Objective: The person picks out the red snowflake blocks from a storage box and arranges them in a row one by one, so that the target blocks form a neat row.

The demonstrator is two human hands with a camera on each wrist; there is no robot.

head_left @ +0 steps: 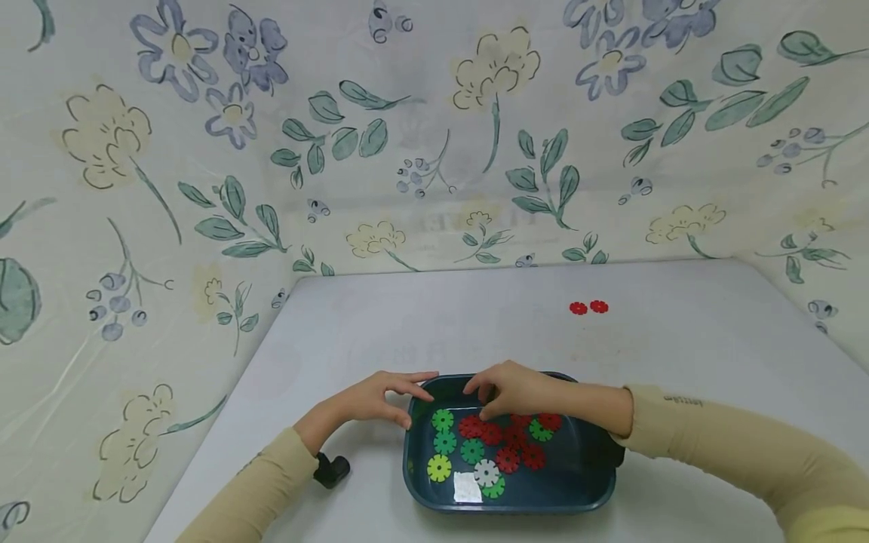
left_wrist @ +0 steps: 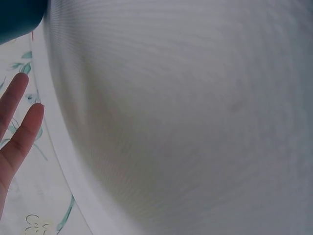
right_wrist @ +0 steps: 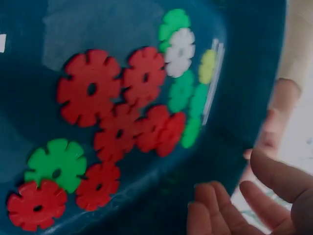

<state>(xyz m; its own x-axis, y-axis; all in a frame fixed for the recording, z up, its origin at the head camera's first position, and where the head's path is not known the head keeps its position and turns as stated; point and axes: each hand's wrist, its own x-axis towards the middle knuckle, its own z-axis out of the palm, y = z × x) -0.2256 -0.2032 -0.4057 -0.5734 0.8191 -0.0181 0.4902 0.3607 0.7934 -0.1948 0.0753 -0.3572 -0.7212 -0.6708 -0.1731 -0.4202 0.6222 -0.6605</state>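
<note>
A dark blue tray (head_left: 570, 471) sits before me, holding several snowflake-shaped plastic discs. Red discs (head_left: 508, 458) are bunched in its middle, partly overlapping. Green discs (head_left: 444, 442), a yellow one (head_left: 439, 467) and a white one (head_left: 486, 473) lie toward the left and front. My right hand (head_left: 519, 388) hovers over the tray's back part, fingers loosely bent; in the right wrist view, thumb and fingers (right_wrist: 208, 208) are apart with nothing between them. At the tray's left rim is my left hand (head_left: 376, 394), its fingers spread and the thumb right at the edge.
Two red discs (head_left: 588, 308) lie side by side on the white table (head_left: 421, 324), far behind the tray. A small black object (head_left: 332, 470) rests beside my left wrist. Floral cloth (head_left: 434, 136) hangs behind and along the left side.
</note>
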